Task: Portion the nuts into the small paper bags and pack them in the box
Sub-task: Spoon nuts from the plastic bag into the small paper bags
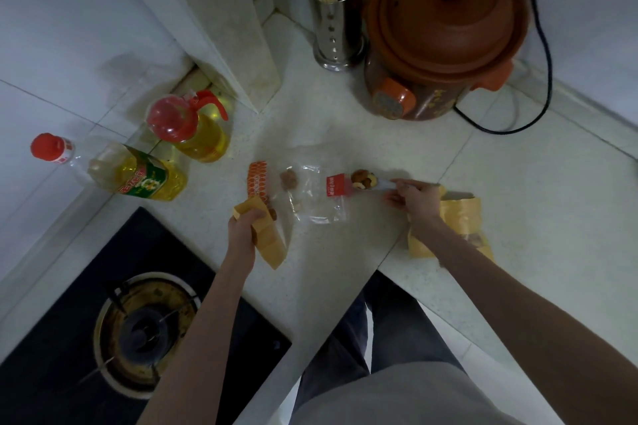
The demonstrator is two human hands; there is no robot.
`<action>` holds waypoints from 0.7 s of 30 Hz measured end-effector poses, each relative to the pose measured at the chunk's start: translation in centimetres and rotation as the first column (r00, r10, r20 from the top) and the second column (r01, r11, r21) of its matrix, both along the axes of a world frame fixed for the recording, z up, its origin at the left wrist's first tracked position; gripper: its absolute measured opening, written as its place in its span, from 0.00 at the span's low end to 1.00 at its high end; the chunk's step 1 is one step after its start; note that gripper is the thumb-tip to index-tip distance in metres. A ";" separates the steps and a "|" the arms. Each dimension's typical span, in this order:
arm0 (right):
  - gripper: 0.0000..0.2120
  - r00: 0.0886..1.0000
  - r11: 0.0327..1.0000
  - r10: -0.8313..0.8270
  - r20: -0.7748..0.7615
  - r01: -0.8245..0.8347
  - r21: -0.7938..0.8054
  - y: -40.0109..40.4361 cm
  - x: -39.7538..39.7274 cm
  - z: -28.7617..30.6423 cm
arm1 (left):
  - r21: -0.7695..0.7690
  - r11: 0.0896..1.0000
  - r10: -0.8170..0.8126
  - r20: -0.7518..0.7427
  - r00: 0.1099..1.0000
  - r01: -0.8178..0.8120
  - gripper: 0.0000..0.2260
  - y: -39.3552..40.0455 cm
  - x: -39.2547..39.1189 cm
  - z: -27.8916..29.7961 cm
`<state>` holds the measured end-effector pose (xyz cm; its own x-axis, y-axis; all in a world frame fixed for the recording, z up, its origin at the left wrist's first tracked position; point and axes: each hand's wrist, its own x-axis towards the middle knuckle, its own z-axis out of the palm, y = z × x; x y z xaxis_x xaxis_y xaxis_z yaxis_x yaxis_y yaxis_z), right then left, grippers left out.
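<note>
My left hand grips a small yellow paper bag by its upper part, just off the counter's front edge. My right hand pinches the handle of a clear spoon loaded with mixed nuts. The spoon hovers beside the red-labelled mouth of a clear plastic nut bag lying flat on the counter, with a few nuts left inside. More yellow paper bags lie under my right wrist. No box is in view.
A brown clay cooker with a black cord stands at the back right, beside a steel chopstick holder. Two oil bottles stand at the left. A gas burner sits at the lower left. An orange packet lies by the nut bag.
</note>
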<state>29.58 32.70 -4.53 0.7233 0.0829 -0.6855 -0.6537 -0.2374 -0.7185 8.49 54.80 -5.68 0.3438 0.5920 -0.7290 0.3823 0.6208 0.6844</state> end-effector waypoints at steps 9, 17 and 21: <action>0.08 0.998 0.996 0.038 0.054 -0.042 0.075 -0.3 1.0 6.6 | 0.310 0.933 -0.133 -0.169 0.977 0.181 0.28 -0.5 2.7 4.6; 0.07 0.933 0.925 0.271 0.236 -0.320 0.204 2.7 0.4 17.2 | 0.756 0.580 -0.373 -0.084 0.924 0.303 0.25 -2.4 5.9 12.5; 0.07 0.885 0.879 0.328 0.330 -0.414 0.236 3.0 0.3 22.8 | 0.863 0.393 -0.385 -0.159 0.909 0.317 0.28 -3.0 6.7 16.5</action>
<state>29.86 35.74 18.29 0.7519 0.5466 -0.3686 -0.3277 -0.1752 -0.9284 15.19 51.81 10.78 0.6971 0.7090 0.1067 0.3599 -0.4747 0.8032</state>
